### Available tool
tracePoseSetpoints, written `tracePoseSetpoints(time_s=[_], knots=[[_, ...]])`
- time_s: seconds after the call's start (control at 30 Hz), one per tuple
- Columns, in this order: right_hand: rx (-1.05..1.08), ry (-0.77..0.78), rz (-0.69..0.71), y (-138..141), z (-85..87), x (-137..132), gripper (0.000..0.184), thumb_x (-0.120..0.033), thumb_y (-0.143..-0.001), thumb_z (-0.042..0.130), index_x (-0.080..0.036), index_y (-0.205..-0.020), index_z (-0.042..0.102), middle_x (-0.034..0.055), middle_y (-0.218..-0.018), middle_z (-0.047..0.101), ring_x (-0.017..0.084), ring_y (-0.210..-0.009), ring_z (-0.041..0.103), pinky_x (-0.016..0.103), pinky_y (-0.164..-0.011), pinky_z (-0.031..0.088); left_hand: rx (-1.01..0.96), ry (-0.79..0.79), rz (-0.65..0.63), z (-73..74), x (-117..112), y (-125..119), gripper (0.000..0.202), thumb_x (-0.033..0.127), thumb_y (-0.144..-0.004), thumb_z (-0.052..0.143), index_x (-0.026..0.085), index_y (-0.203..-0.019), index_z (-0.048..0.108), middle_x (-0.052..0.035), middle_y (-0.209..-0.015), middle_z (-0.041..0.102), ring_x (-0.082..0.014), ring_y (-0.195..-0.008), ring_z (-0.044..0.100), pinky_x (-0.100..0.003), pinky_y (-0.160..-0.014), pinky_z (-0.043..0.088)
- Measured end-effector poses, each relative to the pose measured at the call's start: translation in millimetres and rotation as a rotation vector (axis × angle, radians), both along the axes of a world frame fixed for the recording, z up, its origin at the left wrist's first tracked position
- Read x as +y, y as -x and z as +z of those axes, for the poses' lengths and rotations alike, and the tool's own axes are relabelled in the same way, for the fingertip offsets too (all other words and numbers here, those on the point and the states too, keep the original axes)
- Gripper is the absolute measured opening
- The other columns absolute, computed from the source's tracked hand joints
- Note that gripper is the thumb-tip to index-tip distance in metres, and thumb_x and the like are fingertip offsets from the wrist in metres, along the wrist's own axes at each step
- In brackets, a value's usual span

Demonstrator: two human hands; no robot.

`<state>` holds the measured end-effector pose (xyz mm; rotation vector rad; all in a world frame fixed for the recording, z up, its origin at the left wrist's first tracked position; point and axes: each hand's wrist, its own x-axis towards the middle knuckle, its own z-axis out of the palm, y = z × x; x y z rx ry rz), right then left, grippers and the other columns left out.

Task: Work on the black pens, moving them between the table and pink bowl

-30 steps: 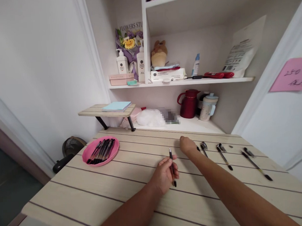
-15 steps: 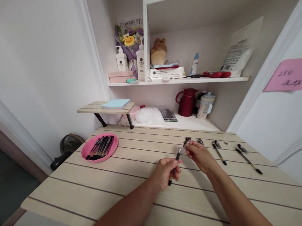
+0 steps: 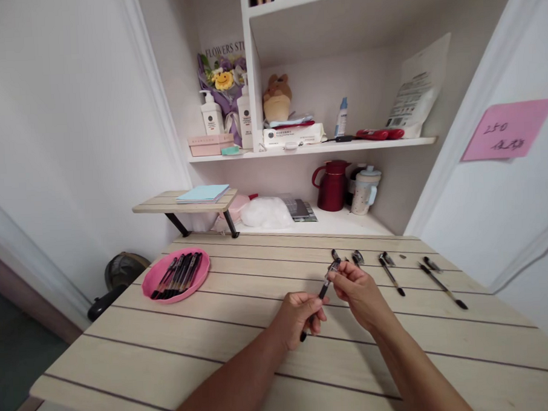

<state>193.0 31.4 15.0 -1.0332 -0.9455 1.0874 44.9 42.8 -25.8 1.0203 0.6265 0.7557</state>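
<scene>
My left hand is closed around the barrel of a black pen, which tilts up and to the right. In the fingertips of my right hand is a pen cap, clear with a dark clip, placed at the pen's tip. How far it sits over the tip I cannot tell. Beyond my right hand lie loose caps and, to the right, an uncapped pen beside a cap. Another uncapped pen rests farther right with a cap near it.
A pink tray holding several pens stands at the table's left. Behind it is a small raised stand with blue paper. A red jug and a cup stand at the back under a shelf.
My right hand has brought the cap down to the tip of the pen in my left hand; before, they were apart. The whole view has shifted slightly.
</scene>
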Motion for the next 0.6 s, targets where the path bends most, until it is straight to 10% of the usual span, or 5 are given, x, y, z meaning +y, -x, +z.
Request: tracePoseSetpoints(time_s=[0.37, 0.6], knots=[[0.015, 0.06, 0.049, 5.1, -3.7, -4.3, 0.034, -0.035, -0.058, 0.071, -0.018, -0.081, 0.054, -0.008, -0.051, 0.042, 0.004, -0.039, 0.034, 0.019, -0.039, 0.024, -0.007, -0.029, 0.018, -5.5, 1.4, -2.7, 0.036, 0.038, -0.066, 0.064, 0.008, -0.085, 0.061, -0.0042, -0.063, 0.06, -0.0099, -0.046, 0.054, -0.021, -0.046, 0.039], [-0.048, 0.083, 0.1, 10.1, -9.6, -4.3, 0.035, -0.043, -0.056, 0.071, -0.017, -0.075, 0.057, -0.0046, -0.052, 0.048, 0.008, -0.045, 0.043, 0.019, -0.04, 0.024, 0.055, -0.116, 0.112, -6.3, 1.4, -3.6, 0.037, 0.045, -0.068, 0.06, 0.011, -0.083, 0.06, 0.0011, -0.054, 0.055, -0.0032, -0.033, 0.038, -0.017, -0.035, 0.022]])
